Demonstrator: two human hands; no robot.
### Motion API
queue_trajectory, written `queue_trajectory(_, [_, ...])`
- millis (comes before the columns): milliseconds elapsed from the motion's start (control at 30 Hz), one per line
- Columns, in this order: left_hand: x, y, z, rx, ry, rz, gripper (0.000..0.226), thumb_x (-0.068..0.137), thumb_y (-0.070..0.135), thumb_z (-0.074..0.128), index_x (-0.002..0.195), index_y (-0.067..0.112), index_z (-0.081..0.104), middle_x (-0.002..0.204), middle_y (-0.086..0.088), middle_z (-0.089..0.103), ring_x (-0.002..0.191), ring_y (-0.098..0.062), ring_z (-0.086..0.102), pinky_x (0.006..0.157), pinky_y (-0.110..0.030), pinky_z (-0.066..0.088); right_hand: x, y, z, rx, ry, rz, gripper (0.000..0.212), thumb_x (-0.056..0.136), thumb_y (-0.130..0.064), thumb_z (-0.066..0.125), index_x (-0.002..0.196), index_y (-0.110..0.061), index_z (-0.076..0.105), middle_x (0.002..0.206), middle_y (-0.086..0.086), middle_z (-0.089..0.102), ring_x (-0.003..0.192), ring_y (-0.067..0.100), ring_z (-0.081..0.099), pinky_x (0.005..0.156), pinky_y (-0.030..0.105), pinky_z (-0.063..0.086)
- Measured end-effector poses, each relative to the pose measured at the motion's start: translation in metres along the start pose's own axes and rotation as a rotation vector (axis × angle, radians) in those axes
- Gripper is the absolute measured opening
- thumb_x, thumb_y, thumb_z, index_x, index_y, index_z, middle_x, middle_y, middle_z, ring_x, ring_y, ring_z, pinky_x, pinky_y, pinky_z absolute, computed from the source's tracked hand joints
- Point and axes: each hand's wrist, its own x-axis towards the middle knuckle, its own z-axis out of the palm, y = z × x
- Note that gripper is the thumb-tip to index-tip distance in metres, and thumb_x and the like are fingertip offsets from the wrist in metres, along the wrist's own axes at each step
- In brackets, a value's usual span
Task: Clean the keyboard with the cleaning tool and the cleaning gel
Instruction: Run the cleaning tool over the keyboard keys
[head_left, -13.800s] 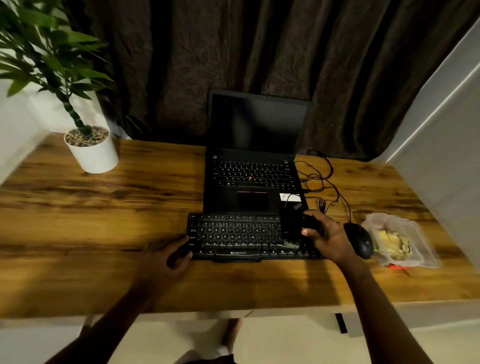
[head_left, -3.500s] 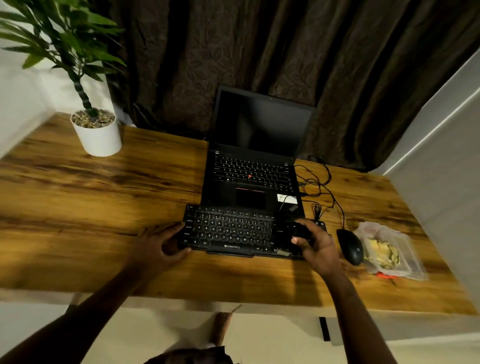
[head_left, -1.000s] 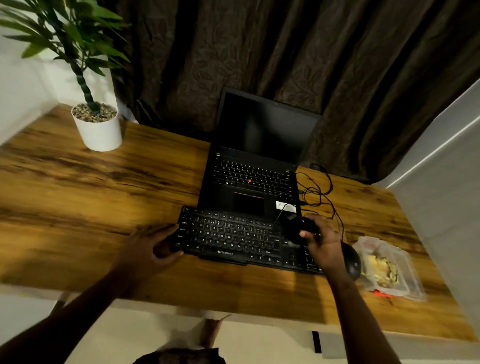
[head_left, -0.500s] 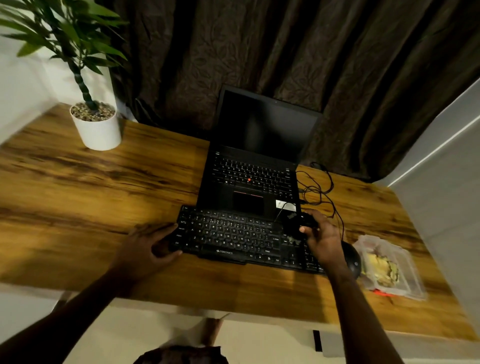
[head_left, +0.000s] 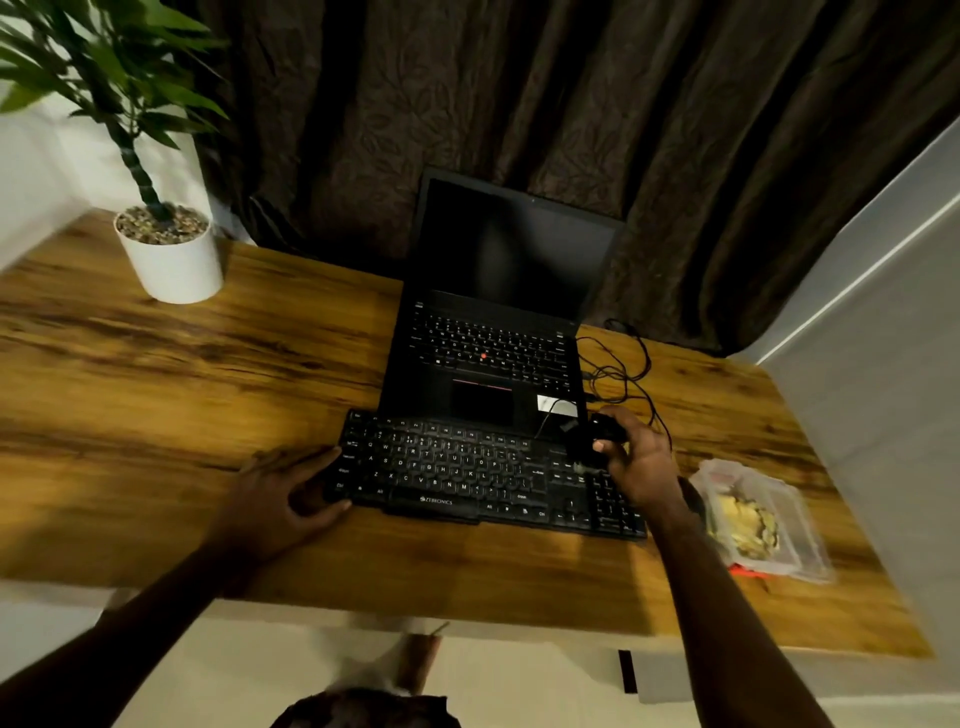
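Two hands at the keyboard (head_left: 457, 470): my left hand (head_left: 280, 501) clasps its left end, my right hand (head_left: 641, 465) grips the black cleaning tool (head_left: 597, 439) at its right-hand keys.

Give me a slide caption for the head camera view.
Right hand holds a dark cleaning tool on the right side of the keyboard while the left hand grips its left end.
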Motion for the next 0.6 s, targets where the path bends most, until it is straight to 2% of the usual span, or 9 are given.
queue_trajectory(33, [0.0, 0.003, -0.002, 0.005, -0.003, -0.012, 0.08, 0.073, 0.079, 0.051, 0.138, 0.033, 0.054, 0.139, 0.004, 0.057, 0.128, -0.023, 0.052, 0.107, -0.049, 0.038, 0.003, -0.005, 0.005, 0.007, 0.003, -0.019, 0.046, 0.087, -0.004, 0.066, 0.124, -0.029, 0.054, 0.11, 0.002, 0.063, 0.097, 0.019, 0.064, 0.06, 0.008, 0.05])
queue_trajectory(100, [-0.001, 0.008, -0.005, 0.006, -0.012, -0.046, 0.082, 0.071, 0.08, 0.049, 0.14, 0.035, 0.052, 0.14, 0.005, 0.056, 0.129, -0.023, 0.049, 0.107, -0.045, 0.036, 0.008, -0.015, 0.013, 0.067, 0.009, -0.038, 0.042, 0.089, -0.004, 0.065, 0.124, -0.025, 0.056, 0.108, 0.0, 0.064, 0.095, 0.018, 0.066, 0.058, 0.009, 0.051])
queue_trajectory(200, [-0.002, 0.009, -0.007, -0.004, -0.023, -0.063, 0.083, 0.071, 0.083, 0.046, 0.141, 0.038, 0.049, 0.142, 0.008, 0.053, 0.131, -0.02, 0.046, 0.11, -0.041, 0.031, 0.014, -0.02, 0.02, 0.131, 0.016, -0.038, 0.039, 0.09, -0.005, 0.064, 0.121, -0.028, 0.056, 0.109, 0.0, 0.063, 0.096, 0.015, 0.064, 0.062, 0.014, 0.053])
queue_trajectory(300, [-0.002, 0.006, -0.006, -0.014, -0.043, -0.056, 0.081, 0.073, 0.084, 0.044, 0.142, 0.041, 0.045, 0.144, 0.009, 0.051, 0.134, -0.02, 0.044, 0.112, -0.04, 0.026, 0.017, -0.009, 0.011, 0.066, -0.023, -0.035, 0.043, 0.09, -0.005, 0.063, 0.124, -0.03, 0.054, 0.108, -0.001, 0.064, 0.089, 0.009, 0.063, 0.057, 0.011, 0.05])
queue_trajectory(367, [-0.002, 0.004, -0.006, -0.007, -0.051, -0.05, 0.081, 0.074, 0.084, 0.044, 0.143, 0.04, 0.045, 0.144, 0.008, 0.051, 0.133, -0.02, 0.044, 0.112, -0.041, 0.026, 0.018, 0.004, -0.002, 0.006, -0.044, -0.066, 0.047, 0.09, -0.004, 0.063, 0.121, -0.038, 0.052, 0.107, 0.0, 0.065, 0.091, 0.012, 0.065, 0.062, 0.014, 0.053])
queue_trajectory(433, [-0.001, 0.005, -0.006, 0.007, -0.051, -0.039, 0.082, 0.074, 0.083, 0.044, 0.142, 0.038, 0.047, 0.143, 0.007, 0.052, 0.132, -0.02, 0.045, 0.111, -0.041, 0.028, 0.02, 0.018, -0.013, -0.043, -0.044, -0.063, 0.052, 0.09, -0.007, 0.064, 0.117, -0.049, 0.049, 0.107, 0.002, 0.066, 0.094, 0.018, 0.066, 0.068, 0.028, 0.059])
queue_trajectory(467, [0.0, 0.004, -0.005, 0.019, -0.047, -0.031, 0.082, 0.074, 0.083, 0.044, 0.142, 0.038, 0.048, 0.143, 0.007, 0.053, 0.132, -0.019, 0.046, 0.11, -0.04, 0.028, 0.02, 0.021, -0.017, -0.051, -0.039, -0.045, 0.053, 0.09, -0.008, 0.064, 0.115, -0.052, 0.048, 0.107, 0.003, 0.066, 0.095, 0.019, 0.066, 0.069, 0.03, 0.059])
queue_trajectory(600, [0.0, 0.001, -0.004, 0.031, -0.047, -0.025, 0.081, 0.075, 0.084, 0.044, 0.142, 0.039, 0.047, 0.143, 0.008, 0.053, 0.132, -0.02, 0.047, 0.11, -0.041, 0.032, 0.021, 0.015, -0.013, -0.014, -0.031, -0.066, 0.05, 0.089, -0.006, 0.066, 0.116, -0.045, 0.051, 0.113, 0.003, 0.065, 0.1, 0.018, 0.064, 0.075, 0.029, 0.058])
